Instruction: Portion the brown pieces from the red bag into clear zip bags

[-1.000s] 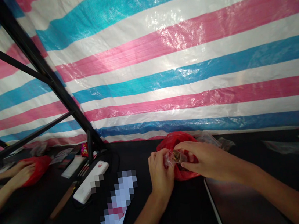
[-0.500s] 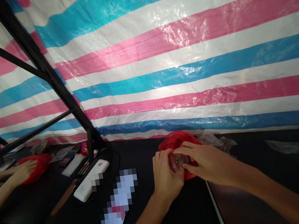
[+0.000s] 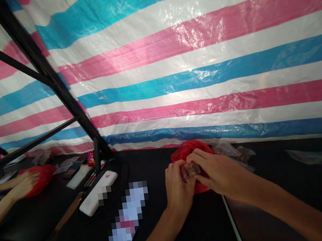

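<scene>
My left hand [image 3: 178, 184] is closed around a small clear, shiny plastic piece [image 3: 184, 172] with a reddish look; its kind is hard to make out. From the right, my right hand [image 3: 215, 168] pinches a small see-through container [image 3: 192, 168] between thumb and fingers. The two pieces touch or nearly touch, and fingers partly hide both. Behind and beneath my hands is a crumpled red plastic bag [image 3: 193, 146], and its contents are out of sight.
A white power bank-like block [image 3: 98, 193] and a blurred-out phone-like object [image 3: 129, 216] lie left on the black table. Clear plastic bags [image 3: 227, 149] rest behind my right hand. Far left, another person's hands [image 3: 26, 183] work at a red bag [image 3: 42, 179]. A black metal frame [image 3: 50, 82] stands between.
The see-through container in my right hand has tilted and shifted slightly, and my right hand has moved a little left. My left hand keeps nearly the same place.
</scene>
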`<action>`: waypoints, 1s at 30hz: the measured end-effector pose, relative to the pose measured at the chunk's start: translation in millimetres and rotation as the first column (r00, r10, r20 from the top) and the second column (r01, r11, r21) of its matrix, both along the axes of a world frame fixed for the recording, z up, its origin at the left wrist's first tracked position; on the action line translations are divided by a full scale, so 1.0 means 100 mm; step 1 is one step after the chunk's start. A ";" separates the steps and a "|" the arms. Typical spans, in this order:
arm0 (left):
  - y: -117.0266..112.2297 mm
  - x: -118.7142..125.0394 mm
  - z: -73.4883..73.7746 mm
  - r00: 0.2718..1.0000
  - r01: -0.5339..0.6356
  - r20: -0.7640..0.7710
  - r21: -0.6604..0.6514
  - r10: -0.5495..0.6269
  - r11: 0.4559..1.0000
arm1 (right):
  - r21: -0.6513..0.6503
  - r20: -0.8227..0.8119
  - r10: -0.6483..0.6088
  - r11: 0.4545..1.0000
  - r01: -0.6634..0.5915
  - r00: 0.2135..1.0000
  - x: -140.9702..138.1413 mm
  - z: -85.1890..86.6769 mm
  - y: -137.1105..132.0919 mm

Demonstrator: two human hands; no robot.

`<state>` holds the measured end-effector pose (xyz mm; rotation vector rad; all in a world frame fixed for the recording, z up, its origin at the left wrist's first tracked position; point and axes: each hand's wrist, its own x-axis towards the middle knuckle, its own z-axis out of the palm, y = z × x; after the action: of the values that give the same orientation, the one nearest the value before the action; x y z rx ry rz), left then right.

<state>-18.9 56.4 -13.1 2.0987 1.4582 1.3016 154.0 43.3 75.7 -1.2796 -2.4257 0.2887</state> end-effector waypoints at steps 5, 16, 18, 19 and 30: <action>-0.01 0.00 0.01 1.000 0.001 0.024 0.031 -0.002 1.000 | 0.023 -0.022 0.050 0.999 -0.049 0.999 -0.01 -0.01 0.01; -0.03 0.00 -0.06 0.988 0.033 0.149 0.007 -0.034 0.999 | -0.053 -0.087 0.071 0.996 -0.076 0.994 -0.01 0.05 -0.04; -0.02 0.00 -0.06 0.983 0.059 0.176 0.017 -0.061 0.998 | -0.034 -0.119 0.112 0.993 -0.116 0.987 -0.01 0.07 -0.05; -0.01 0.00 -0.06 0.981 0.065 0.183 0.019 -0.068 0.998 | -0.023 -0.136 0.136 0.990 -0.140 0.981 -0.02 0.07 -0.05; -0.03 0.00 0.04 0.995 0.052 0.087 -0.058 -0.047 0.997 | 0.017 -0.096 0.062 0.998 -0.060 0.994 -0.01 0.02 0.01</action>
<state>-19.2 53.2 -8.7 2.0023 1.3839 1.2970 152.7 44.8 77.3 -1.1598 -2.3842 0.3414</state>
